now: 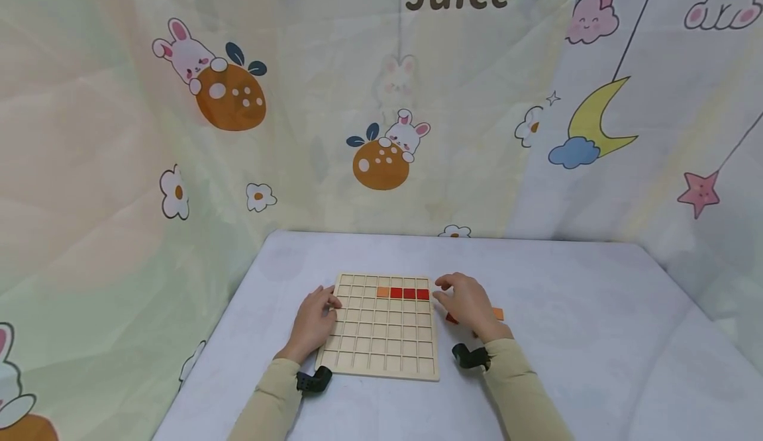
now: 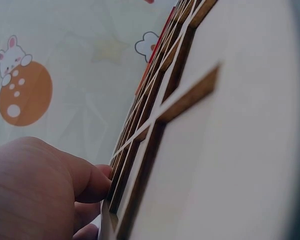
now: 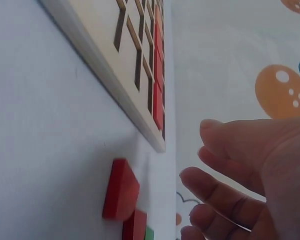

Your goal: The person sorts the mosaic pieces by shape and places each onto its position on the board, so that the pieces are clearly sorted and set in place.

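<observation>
A square wooden grid board (image 1: 381,364) lies flat on the table. Near its far edge, an orange tile (image 1: 383,292) and several red tiles (image 1: 409,293) sit side by side in one row of cells, reaching the right rim. My left hand (image 1: 312,318) holds the board by its left edge, fingers curled at the rim. Just off the board's far right corner is my right hand (image 1: 471,302), its fingers loosely bent and apart with nothing between them. Under and beside it lie a loose red tile (image 3: 121,192) and an orange tile (image 1: 497,313), partly hidden by the hand.
The right wrist view also shows a second loose red tile (image 3: 134,226) and a bit of a green tile (image 3: 149,233). A white cloth covers the table (image 1: 596,335). Behind it hangs a printed curtain (image 1: 322,97). Each wrist wears a black camera (image 1: 471,356).
</observation>
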